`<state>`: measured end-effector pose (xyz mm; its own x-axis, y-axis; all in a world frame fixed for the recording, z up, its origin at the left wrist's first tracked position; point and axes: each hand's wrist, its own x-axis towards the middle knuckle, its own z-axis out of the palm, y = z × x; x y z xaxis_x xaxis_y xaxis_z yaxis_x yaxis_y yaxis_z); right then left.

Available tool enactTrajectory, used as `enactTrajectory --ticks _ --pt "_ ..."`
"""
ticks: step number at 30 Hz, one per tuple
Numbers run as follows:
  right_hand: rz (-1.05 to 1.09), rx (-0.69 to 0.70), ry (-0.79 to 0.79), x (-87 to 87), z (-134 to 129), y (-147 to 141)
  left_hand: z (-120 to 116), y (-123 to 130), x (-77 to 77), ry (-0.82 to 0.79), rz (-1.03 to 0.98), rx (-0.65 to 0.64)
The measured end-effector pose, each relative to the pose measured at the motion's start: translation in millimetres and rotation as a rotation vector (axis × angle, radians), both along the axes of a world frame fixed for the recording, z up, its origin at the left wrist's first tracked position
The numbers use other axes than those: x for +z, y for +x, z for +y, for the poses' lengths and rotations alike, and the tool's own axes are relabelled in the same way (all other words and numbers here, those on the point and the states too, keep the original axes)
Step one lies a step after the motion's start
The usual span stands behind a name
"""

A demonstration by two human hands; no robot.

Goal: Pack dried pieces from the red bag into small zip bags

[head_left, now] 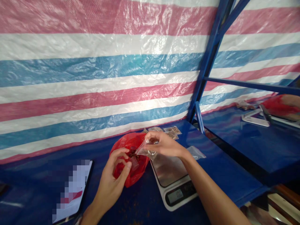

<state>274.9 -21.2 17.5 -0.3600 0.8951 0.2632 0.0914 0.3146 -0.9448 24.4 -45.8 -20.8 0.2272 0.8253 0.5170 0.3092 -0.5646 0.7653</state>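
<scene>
My right hand [161, 144] pinches a small clear zip bag [148, 152] with some contents, over the right rim of a red plastic bag [138, 178]. My left hand [117, 168] is at the red bag's left side, fingers curved apart with nothing visible between them. Inside the red bag lie brown bits and a small clear piece [134, 163]. Beneath my right hand is a scale [172, 170] with a steel plate and a lit display. Behind it rest several filled clear bags [172, 131]; another clear bag [196, 152] lies at its right.
A phone or tablet [76, 190] with a lit screen lies at the left. Striped sheeting [98, 68] hangs behind the blue table [225, 172]. A blue metal frame [206, 65] rises at the right, with another person's arm [290, 104] beyond. Brown crumbs lie near the front.
</scene>
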Motion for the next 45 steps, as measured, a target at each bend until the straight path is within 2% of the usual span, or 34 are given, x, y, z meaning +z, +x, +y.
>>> enactTrajectory --ticks 3,7,10,12,16,19,23,27,30,33,36,45 --pt "0.159 0.034 -0.043 -4.2 -3.0 -31.7 3.2 4.8 -2.3 -0.221 -0.125 -0.008" --pt "0.244 0.045 -0.082 -7.6 -10.9 -53.6 9.7 3.3 -1.5 -0.335 -0.189 -0.028" --pt "0.213 -0.006 -0.069 -7.2 -13.6 -54.8 11.7 -0.1 1.1 -0.318 -0.198 0.034" --pt "0.15 -0.074 -0.007 -6.5 -13.5 -54.3 11.1 -0.9 2.7 -0.296 -0.193 0.062" --pt "0.021 -0.252 0.129 -10.0 -11.7 -58.8 8.0 1.3 4.6 -0.285 -0.203 0.06" --pt "-0.019 -0.331 0.196 -16.7 -11.2 -64.7 7.0 2.1 5.1 -0.261 -0.206 0.059" --pt "0.002 -0.338 0.228 -21.5 -12.8 -69.6 8.4 -0.1 4.7 -0.236 -0.207 0.083" --pt "-0.038 -0.309 0.242 -17.2 -17.3 -73.0 9.3 -0.4 3.1 -0.205 -0.181 0.058" --pt "-0.078 -0.355 0.286 -13.3 -21.5 -75.8 8.8 0.6 0.7 -0.204 -0.187 0.037" --pt "-0.076 -0.392 0.303 -12.1 -24.0 -77.8 8.5 -0.1 -2.0 -0.197 -0.198 0.053" --pt "-0.065 -0.357 0.307 -12.7 -24.1 -79.3 8.8 -1.8 -3.3 -0.174 -0.214 0.08" --pt "-0.152 -0.361 0.351 -15.1 -24.6 -81.0 9.8 -2.4 -0.2 -0.171 -0.227 0.025"
